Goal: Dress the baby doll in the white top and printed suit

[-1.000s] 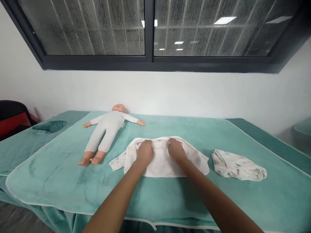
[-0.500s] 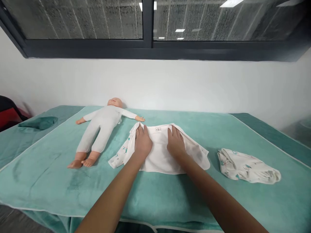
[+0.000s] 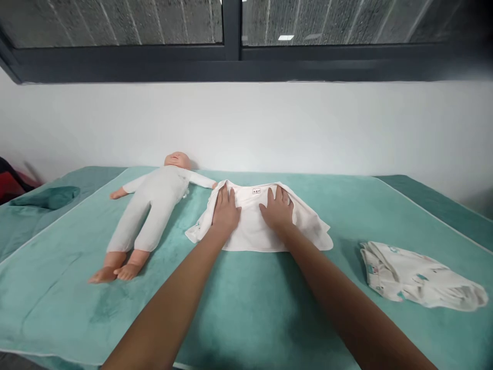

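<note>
So, left hand [image 3: 226, 209] and right hand [image 3: 278, 208] are both flat on the white baby top [image 3: 254, 226], fingers spread a bit. It's mid-blanket [image 3: 246, 303], with the doll [image 3: 154, 200] left and a folded print garment [image 3: 421, 277] right.

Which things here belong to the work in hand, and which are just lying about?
In use:
- white garment, under the left hand and right hand
- green cover, as the work surface

Apparently lying about, untouched by hands:
- doll
- folded printed garment
- red-and-black item, far left
</note>
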Motion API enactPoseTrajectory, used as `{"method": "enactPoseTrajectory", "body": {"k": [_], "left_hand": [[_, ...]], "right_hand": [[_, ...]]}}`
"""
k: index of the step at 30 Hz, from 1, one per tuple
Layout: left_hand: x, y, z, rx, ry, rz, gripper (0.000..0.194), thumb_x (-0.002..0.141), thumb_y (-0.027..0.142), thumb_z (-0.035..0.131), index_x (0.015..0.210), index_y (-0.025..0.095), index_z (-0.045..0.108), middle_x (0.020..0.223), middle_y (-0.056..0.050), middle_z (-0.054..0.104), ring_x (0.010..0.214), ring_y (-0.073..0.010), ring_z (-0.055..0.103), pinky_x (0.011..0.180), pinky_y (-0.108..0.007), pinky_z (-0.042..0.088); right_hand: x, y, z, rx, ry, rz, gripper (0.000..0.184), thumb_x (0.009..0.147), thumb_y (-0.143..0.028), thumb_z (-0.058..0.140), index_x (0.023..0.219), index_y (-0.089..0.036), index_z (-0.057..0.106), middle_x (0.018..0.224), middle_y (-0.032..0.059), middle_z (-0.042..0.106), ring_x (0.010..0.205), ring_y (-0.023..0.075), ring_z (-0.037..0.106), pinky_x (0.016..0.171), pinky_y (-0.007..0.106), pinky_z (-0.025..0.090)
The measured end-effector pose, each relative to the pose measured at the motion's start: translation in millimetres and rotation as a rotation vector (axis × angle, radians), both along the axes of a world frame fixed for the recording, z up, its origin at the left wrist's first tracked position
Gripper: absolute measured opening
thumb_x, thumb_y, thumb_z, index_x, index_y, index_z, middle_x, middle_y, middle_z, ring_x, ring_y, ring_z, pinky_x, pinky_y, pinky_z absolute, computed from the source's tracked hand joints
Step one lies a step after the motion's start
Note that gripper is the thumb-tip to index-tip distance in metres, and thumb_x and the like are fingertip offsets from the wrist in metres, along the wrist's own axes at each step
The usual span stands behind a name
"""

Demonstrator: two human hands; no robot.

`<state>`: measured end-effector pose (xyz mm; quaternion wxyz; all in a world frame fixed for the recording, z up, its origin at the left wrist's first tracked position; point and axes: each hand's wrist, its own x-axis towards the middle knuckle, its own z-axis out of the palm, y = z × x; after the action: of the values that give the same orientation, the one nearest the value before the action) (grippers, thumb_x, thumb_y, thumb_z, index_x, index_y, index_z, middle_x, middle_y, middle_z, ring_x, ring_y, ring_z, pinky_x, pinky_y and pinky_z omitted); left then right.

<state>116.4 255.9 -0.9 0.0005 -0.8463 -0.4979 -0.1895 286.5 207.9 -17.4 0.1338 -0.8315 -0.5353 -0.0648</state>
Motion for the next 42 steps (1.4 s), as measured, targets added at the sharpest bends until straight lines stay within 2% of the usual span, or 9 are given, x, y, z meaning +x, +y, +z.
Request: {"method": "enactPoseTrajectory", "body": {"k": [5,12,17,21,24,30,33,36,42], "left_hand": [[-4,14,-6.7,0.057,-0.078,0.050,0.060,0.094,0.035,0.041,0.147,0.006,0.033,0.162,-0.020,0.009,0.149,-0.0339,0.010,0.122,-0.046,0.016],[-7,21,-2.8,0.154,-0.043,-0.006,0.062,0.085,-0.002,0.028,0.146,0.005,0.033,0.161,-0.019,0.013,0.150,-0.0294,0.009,0.121,-0.050,0.016],[-6,9,-6.6,0.223,0.063,-0.141,0.044,0.092,0.009,0.031,0.130,0.007,0.053,0.153,-0.017,0.036,0.144,-0.0304,0.028,0.119,-0.049,0.023],[1,-6,-13.7,0.220,0.066,-0.274,0.037,0.096,0.016,0.031,0.120,0.010,0.059,0.135,-0.016,0.056,0.134,-0.0265,0.042,0.115,-0.045,0.028],[6,-6,-15.1,0.155,0.039,-0.208,0.036,0.098,0.024,0.031,0.119,0.010,0.058,0.130,-0.016,0.059,0.127,-0.0258,0.048,0.111,-0.044,0.032],[17,16,-5.7,0.012,0.069,-0.085,0.041,0.099,0.033,0.030,0.099,0.010,0.064,0.103,-0.017,0.069,0.102,-0.0270,0.062,0.095,-0.042,0.044],[25,27,-9.4,0.015,0.053,-0.033,0.039,0.099,0.028,0.028,0.110,0.009,0.061,0.119,-0.019,0.064,0.111,-0.0284,0.060,0.099,-0.043,0.042],[31,35,-20.4,0.049,0.014,-0.038,0.040,0.098,0.027,0.032,0.128,0.010,0.051,0.145,-0.019,0.047,0.133,-0.0297,0.043,0.110,-0.045,0.033],[29,47,-35.6,0.020,-0.039,-0.137,0.041,0.097,0.031,0.035,0.129,0.009,0.048,0.141,-0.021,0.049,0.137,-0.0283,0.040,0.114,-0.047,0.028]], "right_hand": [[3,7,-3.7,0.083,-0.053,0.038,0.070,0.092,-0.046,0.043,0.153,-0.020,0.022,0.160,0.0137,0.018,0.143,0.0356,0.021,0.108,0.056,0.027],[12,4,-5.8,0.108,-0.128,0.105,0.061,0.089,-0.008,0.031,0.149,-0.012,0.032,0.160,0.0120,0.024,0.142,0.0292,0.025,0.112,0.045,0.026],[16,7,-6.5,0.069,-0.059,0.132,0.051,0.090,-0.007,0.030,0.139,-0.007,0.045,0.151,0.0157,0.039,0.138,0.0262,0.034,0.111,0.039,0.029],[7,2,-1.0,0.082,-0.098,0.266,0.044,0.095,-0.011,0.030,0.134,-0.009,0.052,0.145,0.0154,0.047,0.134,0.0250,0.038,0.114,0.039,0.024],[-2,4,3.2,0.006,-0.084,0.360,0.040,0.097,-0.015,0.032,0.131,-0.014,0.054,0.137,0.0119,0.055,0.126,0.0219,0.046,0.108,0.033,0.032],[-11,34,10.5,-0.046,-0.055,0.225,0.032,0.095,-0.013,0.034,0.105,-0.014,0.064,0.109,0.0139,0.065,0.100,0.0255,0.058,0.082,0.033,0.045],[-14,46,9.0,-0.026,-0.057,0.203,0.033,0.092,-0.009,0.034,0.107,-0.013,0.063,0.112,0.0151,0.063,0.105,0.0268,0.056,0.086,0.034,0.044],[-13,49,3.2,0.031,-0.048,0.259,0.034,0.093,-0.013,0.036,0.117,-0.014,0.060,0.127,0.0144,0.059,0.118,0.0272,0.050,0.098,0.037,0.039],[6,55,-9.3,0.054,0.127,0.289,0.042,0.096,-0.031,0.039,0.132,-0.013,0.050,0.142,0.0128,0.050,0.130,0.0264,0.043,0.108,0.039,0.034]]}}
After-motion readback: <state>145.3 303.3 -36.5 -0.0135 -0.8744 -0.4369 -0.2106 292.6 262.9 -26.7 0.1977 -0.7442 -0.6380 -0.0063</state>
